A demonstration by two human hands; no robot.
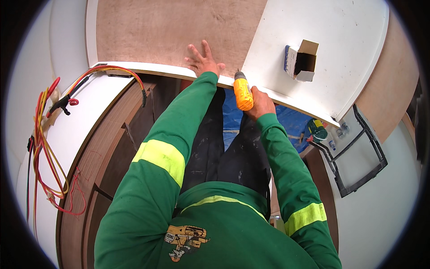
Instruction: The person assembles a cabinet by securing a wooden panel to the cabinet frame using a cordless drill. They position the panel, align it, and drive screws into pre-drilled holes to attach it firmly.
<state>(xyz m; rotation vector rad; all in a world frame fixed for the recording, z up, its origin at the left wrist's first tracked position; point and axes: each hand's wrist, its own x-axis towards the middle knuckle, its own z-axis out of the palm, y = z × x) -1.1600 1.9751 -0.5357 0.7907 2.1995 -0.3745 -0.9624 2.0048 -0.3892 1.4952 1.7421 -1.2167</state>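
My right hand [263, 104] is wrapped round the grip of a yellow cordless drill [243, 93]. The drill's dark chuck points away from me and reaches the white front edge of the panel. A thin bit shows at its tip, but whether it touches the panel I cannot tell. My left hand [204, 59] lies with fingers spread on the bare brown wood panel [179, 27], close to its front edge. Farther right, an opened small cardboard box [301, 60] stands on the white board [331, 27]; its inside is dark.
Red, yellow and black cables [42, 130] hang at the left over a white surface, beside brown wooden cabinetry [101, 143]. A black metal frame [360, 154] lies at the right, near a green container [317, 130]. Blue sheeting [289, 123] covers the floor below the panel.
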